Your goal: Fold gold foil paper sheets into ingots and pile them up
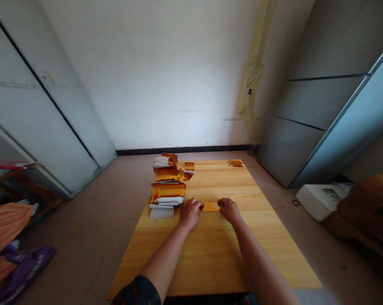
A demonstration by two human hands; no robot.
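A flat strip of amber, see-through film (211,206) lies across the wooden table between my two hands. My left hand (191,212) has its fingers curled and closed on the strip's left end. At the right end, my right hand (230,209) pinches the film between thumb and fingers. Just left of my left hand sits a stack of amber film sheets (169,191) mixed with white paper. A white paper piece (161,212) lies at the near side of that stack. My fingertips partly hide both ends of the strip.
More amber film (166,173) and a white-and-amber roll (164,160) lie at the table's far left. A crumpled amber scrap (235,163) rests near the far right corner. Beyond the wooden table (210,254) are a wall, a grey fridge-like cabinet (308,101) and a white box (318,201).
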